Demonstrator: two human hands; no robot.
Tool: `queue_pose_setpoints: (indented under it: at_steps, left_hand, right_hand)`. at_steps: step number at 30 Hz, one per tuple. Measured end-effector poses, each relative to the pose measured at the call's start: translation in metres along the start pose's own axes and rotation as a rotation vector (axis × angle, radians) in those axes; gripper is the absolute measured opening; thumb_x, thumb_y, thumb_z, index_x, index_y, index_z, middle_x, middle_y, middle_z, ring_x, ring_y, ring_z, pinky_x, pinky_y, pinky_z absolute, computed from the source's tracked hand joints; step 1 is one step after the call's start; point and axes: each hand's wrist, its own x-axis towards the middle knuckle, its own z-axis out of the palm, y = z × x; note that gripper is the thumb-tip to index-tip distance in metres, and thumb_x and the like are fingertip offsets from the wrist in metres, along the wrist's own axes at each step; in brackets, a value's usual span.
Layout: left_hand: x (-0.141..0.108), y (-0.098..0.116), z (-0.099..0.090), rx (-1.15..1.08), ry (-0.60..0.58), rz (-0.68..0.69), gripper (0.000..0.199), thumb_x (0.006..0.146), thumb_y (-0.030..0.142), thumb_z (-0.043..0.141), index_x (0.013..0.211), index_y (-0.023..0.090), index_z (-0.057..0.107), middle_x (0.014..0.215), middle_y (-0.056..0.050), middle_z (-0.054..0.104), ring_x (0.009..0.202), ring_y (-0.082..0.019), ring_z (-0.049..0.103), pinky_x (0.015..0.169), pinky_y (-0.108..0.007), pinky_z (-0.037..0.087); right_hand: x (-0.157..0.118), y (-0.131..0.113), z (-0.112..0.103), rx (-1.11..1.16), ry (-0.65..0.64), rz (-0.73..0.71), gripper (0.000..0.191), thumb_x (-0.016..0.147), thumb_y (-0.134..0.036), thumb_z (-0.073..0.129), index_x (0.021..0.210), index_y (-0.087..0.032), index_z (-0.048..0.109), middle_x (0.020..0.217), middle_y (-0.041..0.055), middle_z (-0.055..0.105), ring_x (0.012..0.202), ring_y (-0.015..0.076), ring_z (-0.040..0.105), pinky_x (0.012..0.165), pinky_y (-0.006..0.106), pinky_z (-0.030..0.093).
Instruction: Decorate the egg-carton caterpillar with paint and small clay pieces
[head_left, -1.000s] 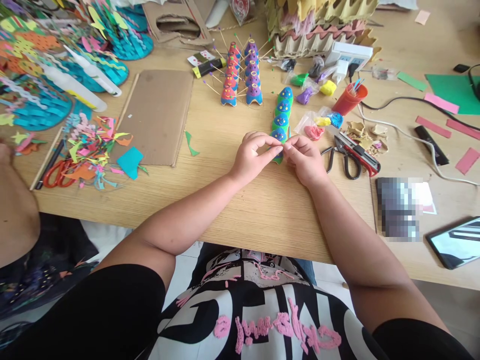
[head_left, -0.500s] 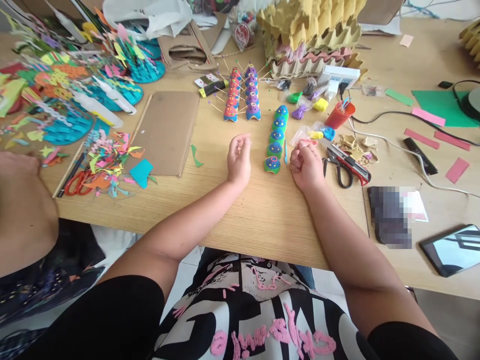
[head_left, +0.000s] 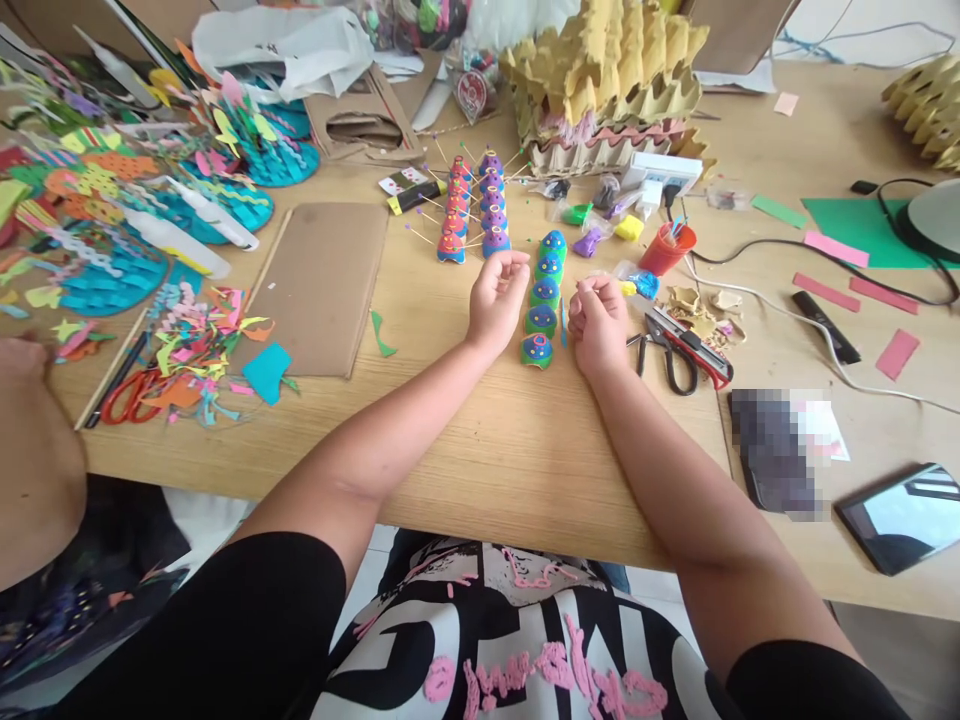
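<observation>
A caterpillar-like row of green-and-blue painted egg-carton cups [head_left: 541, 320] with small faces stands between my hands. My left hand [head_left: 498, 305] is just left of the row, its fingers loosely curved and apart, with nothing visible in them. On the other side, my right hand [head_left: 598, 325] is closed, fingertips pressed together; what they hold, if anything, is too small to make out. A thin blue stick [head_left: 563, 322] lies between the row and my right hand. Farther back stand a red-and-blue row [head_left: 451, 225] and a purple row [head_left: 493, 215], both with pins sticking out.
Scissors [head_left: 679, 372] and a red utility knife [head_left: 690, 345] lie right of my right hand. Behind are bagged clay [head_left: 587, 242], an orange cup [head_left: 667, 248] and stacked egg trays [head_left: 600, 90]. Cardboard [head_left: 322, 290] and paper scraps [head_left: 202, 350] lie left, near another person's arm [head_left: 37, 470].
My left hand has moved right, closer to the green-and-blue row. My right hand also sits nearer the row, covering the red clay seen before. The whole view has shifted slightly.
</observation>
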Motion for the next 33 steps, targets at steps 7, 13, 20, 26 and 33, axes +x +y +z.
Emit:
queue_pose_setpoints:
  at_steps: [7,13,20,26,33]
  left_hand:
    - [-0.009,0.006,-0.006,0.095,-0.157,0.041,0.037,0.101,0.058,0.058,0.114,0.025,0.068,0.107,-0.006,0.073,0.1,-0.016,0.07,0.087,-0.028,0.055]
    - [-0.007,0.022,-0.01,0.208,-0.218,0.186,0.031,0.099,0.054,0.063,0.107,0.025,0.073,0.112,-0.007,0.076,0.113,-0.021,0.067,0.107,-0.038,0.05]
    - [-0.006,0.023,-0.011,0.267,-0.277,0.28,0.024,0.097,0.047,0.07,0.105,0.026,0.076,0.108,-0.005,0.074,0.114,-0.022,0.066,0.109,-0.04,0.047]
    - [-0.005,0.021,-0.011,0.268,-0.278,0.252,0.022,0.097,0.045,0.071,0.103,0.026,0.077,0.107,-0.005,0.073,0.113,-0.021,0.066,0.109,-0.039,0.049]
    - [-0.006,0.018,-0.01,0.247,-0.266,0.229,0.024,0.096,0.048,0.071,0.104,0.027,0.079,0.107,-0.005,0.073,0.113,-0.021,0.067,0.109,-0.038,0.049]
  right_hand:
    - [0.001,0.009,-0.006,-0.187,-0.076,-0.115,0.04,0.083,-0.06,0.08,0.086,-0.027,0.057,0.068,-0.0054,0.05,0.056,0.0101,0.042,0.049,0.024,0.033]
    - [-0.002,0.008,-0.002,-0.238,-0.127,-0.146,0.033,0.084,-0.054,0.082,0.089,-0.027,0.064,0.075,-0.0029,0.057,0.066,0.0117,0.051,0.059,0.026,0.045]
    - [-0.003,0.006,0.0,-0.199,-0.144,-0.129,0.034,0.081,-0.054,0.085,0.089,-0.027,0.066,0.081,-0.0012,0.063,0.074,0.0138,0.058,0.068,0.028,0.052]
    - [-0.002,0.007,0.0,-0.205,-0.132,-0.109,0.036,0.079,-0.056,0.086,0.088,-0.027,0.067,0.079,-0.0013,0.063,0.069,0.0136,0.055,0.063,0.028,0.049]
    - [-0.002,0.007,-0.001,-0.219,-0.116,-0.108,0.037,0.078,-0.058,0.086,0.088,-0.028,0.067,0.076,-0.0016,0.061,0.065,0.0133,0.05,0.059,0.029,0.045]
